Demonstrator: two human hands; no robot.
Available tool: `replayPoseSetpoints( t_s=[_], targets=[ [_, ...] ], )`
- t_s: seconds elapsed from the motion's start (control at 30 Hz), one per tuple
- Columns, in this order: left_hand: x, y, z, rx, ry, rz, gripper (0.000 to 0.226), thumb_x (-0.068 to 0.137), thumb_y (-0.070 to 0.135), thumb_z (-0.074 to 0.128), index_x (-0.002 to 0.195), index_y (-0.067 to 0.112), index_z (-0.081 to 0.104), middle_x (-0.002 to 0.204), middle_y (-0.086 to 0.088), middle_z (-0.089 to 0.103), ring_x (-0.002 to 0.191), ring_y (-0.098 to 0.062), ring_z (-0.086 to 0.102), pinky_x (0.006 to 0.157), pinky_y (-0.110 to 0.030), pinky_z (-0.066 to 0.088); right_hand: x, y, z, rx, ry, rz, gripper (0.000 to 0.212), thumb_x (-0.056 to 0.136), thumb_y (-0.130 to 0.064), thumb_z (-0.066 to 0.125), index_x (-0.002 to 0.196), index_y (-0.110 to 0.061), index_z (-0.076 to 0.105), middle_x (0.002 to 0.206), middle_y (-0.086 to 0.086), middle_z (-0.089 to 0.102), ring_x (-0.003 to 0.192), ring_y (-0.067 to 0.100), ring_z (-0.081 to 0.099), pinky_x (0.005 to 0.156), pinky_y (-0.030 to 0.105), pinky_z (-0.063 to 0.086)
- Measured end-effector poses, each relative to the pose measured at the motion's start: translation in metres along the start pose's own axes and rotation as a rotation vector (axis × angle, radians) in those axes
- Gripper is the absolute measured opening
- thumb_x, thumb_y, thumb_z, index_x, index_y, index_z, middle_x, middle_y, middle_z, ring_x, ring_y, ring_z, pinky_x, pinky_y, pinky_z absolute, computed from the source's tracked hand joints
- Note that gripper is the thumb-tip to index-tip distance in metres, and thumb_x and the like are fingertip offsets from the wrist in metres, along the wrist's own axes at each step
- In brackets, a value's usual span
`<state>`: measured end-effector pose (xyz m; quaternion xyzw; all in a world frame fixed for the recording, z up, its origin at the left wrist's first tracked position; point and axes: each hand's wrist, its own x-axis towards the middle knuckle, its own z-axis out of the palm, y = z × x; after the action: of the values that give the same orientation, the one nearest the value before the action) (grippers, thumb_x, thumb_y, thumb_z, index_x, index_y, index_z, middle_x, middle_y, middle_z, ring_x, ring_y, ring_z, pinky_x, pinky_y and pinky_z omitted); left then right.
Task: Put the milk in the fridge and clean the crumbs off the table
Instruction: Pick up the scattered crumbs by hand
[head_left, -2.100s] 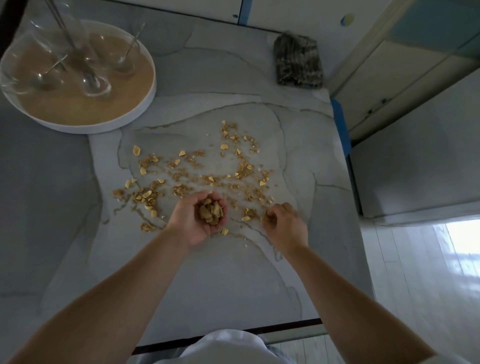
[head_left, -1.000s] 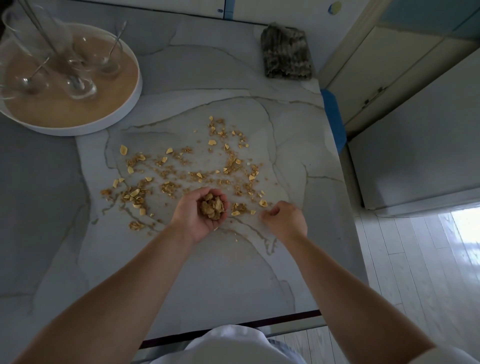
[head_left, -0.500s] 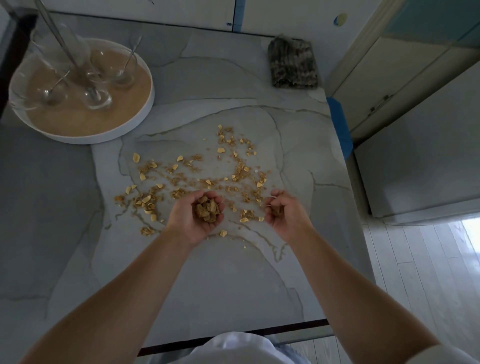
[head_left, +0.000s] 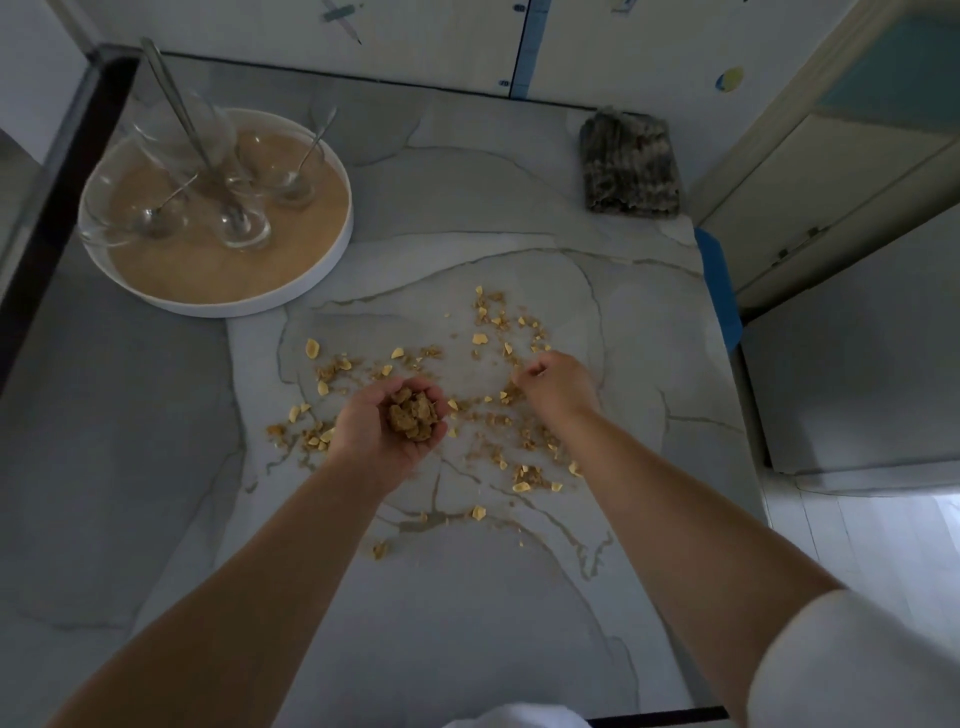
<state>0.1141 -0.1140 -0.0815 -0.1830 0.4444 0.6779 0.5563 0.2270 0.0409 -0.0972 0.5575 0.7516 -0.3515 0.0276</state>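
Golden-brown crumbs (head_left: 498, 322) lie scattered over the middle of the marble table (head_left: 467, 597). My left hand (head_left: 374, 431) is cupped palm-up just above the table, holding a heap of gathered crumbs (head_left: 413, 415). To its right, my right hand (head_left: 558, 387) hovers low over the scatter with fingers pinched together; what it pinches is too small to tell. Loose crumbs lie on both sides of the hands and toward me (head_left: 478, 513). No milk is in view.
A round white tray (head_left: 249, 306) with glass bowls and spoons stands at the back left. A folded grey cloth (head_left: 628, 166) lies at the back right corner. Right of the table's edge are a white appliance (head_left: 857, 374) and wooden floor (head_left: 883, 540).
My right hand has moved away from me, from near the cupped left hand to the farther right crumbs. The left hand still holds its heap. The camera has tilted, showing more far table.
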Motion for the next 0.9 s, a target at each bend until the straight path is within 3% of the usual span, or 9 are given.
replayPoseSetpoints(
  t_s=[0.2, 0.3, 0.4, 0.47, 0.57, 0.67, 0.73, 0.8, 0.9],
  targets=[
    [0.010, 0.018, -0.008, -0.039, 0.003, 0.008, 0.030, 0.093, 0.018, 0.038, 0.077, 0.005, 0.060, 0.074, -0.011, 0.065, 0.068, -0.024, 0.062, 0.063, -0.029, 0.053, 0.014, -0.011, 0.007, -0.234, -0.029, 0.068, 0.035, 0.082, -0.045, 0.062, 0.098, -0.013, 0.062, 0.091, 0.003, 0.065, 0.086, 0.022, 0.062, 0.064, 0.028, 0.044],
    [0.016, 0.024, -0.009, -0.041, -0.011, 0.013, 0.030, 0.092, 0.017, 0.037, 0.078, 0.005, 0.060, 0.075, -0.010, 0.065, 0.066, -0.023, 0.063, 0.059, -0.028, 0.054, 0.017, -0.014, 0.008, -0.241, -0.051, 0.111, 0.024, 0.080, -0.038, 0.063, 0.085, -0.015, 0.063, 0.079, 0.000, 0.062, 0.074, 0.019, 0.059, 0.057, 0.025, 0.040],
    [0.021, 0.029, -0.008, -0.041, -0.009, 0.012, 0.029, 0.092, 0.017, 0.037, 0.079, 0.006, 0.061, 0.074, -0.009, 0.065, 0.062, -0.021, 0.064, 0.058, -0.027, 0.053, 0.018, -0.016, 0.004, -0.013, -0.067, 0.182, 0.030, 0.078, -0.028, 0.060, 0.055, -0.018, 0.042, 0.054, -0.003, 0.043, 0.050, 0.015, 0.043, 0.046, 0.023, 0.028],
    [0.025, 0.031, -0.008, -0.051, -0.001, 0.013, 0.029, 0.092, 0.018, 0.037, 0.080, 0.006, 0.061, 0.075, -0.009, 0.065, 0.062, -0.021, 0.065, 0.058, -0.027, 0.054, 0.018, -0.016, 0.001, 0.192, -0.051, 0.232, 0.036, 0.077, -0.022, 0.057, 0.051, -0.018, 0.032, 0.050, -0.004, 0.034, 0.046, 0.014, 0.032, 0.047, 0.025, 0.024],
    [0.032, 0.037, -0.006, -0.065, 0.018, 0.010, 0.030, 0.093, 0.018, 0.037, 0.079, 0.007, 0.061, 0.075, -0.009, 0.065, 0.063, -0.021, 0.064, 0.059, -0.027, 0.053, 0.015, -0.012, -0.004, 0.593, -0.129, 0.309, 0.024, 0.080, -0.010, 0.048, 0.057, -0.013, 0.043, 0.053, 0.001, 0.042, 0.047, 0.016, 0.035, 0.048, 0.027, 0.030],
    [0.038, 0.042, 0.000, -0.081, 0.030, -0.008, 0.029, 0.093, 0.020, 0.038, 0.079, 0.008, 0.061, 0.074, -0.008, 0.065, 0.063, -0.021, 0.064, 0.061, -0.027, 0.053, 0.013, -0.001, -0.014, 1.018, -0.339, 0.223, 0.020, 0.076, -0.001, 0.033, 0.061, -0.007, 0.045, 0.059, 0.007, 0.048, 0.052, 0.018, 0.042, 0.044, 0.022, 0.036],
    [0.043, 0.042, 0.004, -0.069, 0.040, -0.007, 0.030, 0.094, 0.021, 0.038, 0.079, 0.008, 0.061, 0.072, -0.007, 0.067, 0.063, -0.021, 0.065, 0.063, -0.027, 0.053, 0.012, 0.006, -0.021, 1.203, -0.429, 0.176, 0.019, 0.067, -0.005, 0.033, 0.058, -0.007, 0.049, 0.060, 0.008, 0.052, 0.052, 0.020, 0.046, 0.044, 0.023, 0.039],
    [0.046, 0.041, 0.008, -0.059, 0.047, -0.005, 0.030, 0.094, 0.021, 0.038, 0.080, 0.008, 0.061, 0.071, -0.007, 0.068, 0.062, -0.020, 0.066, 0.061, -0.027, 0.053, 0.014, 0.010, -0.024, 1.306, -0.444, 0.181, 0.020, 0.067, -0.014, 0.038, 0.055, -0.009, 0.053, 0.058, 0.006, 0.052, 0.049, 0.018, 0.047, 0.043, 0.021, 0.039],
    [0.048, 0.039, 0.011, -0.067, 0.047, -0.014, 0.029, 0.094, 0.021, 0.038, 0.080, 0.008, 0.061, 0.071, -0.007, 0.067, 0.061, -0.020, 0.065, 0.060, -0.026, 0.052, 0.020, 0.014, -0.023, 1.217, -0.389, 0.260, 0.031, 0.087, -0.027, 0.049, 0.059, -0.014, 0.050, 0.052, 0.000, 0.045, 0.044, 0.012, 0.041, 0.039, 0.019, 0.034]
  ],
)
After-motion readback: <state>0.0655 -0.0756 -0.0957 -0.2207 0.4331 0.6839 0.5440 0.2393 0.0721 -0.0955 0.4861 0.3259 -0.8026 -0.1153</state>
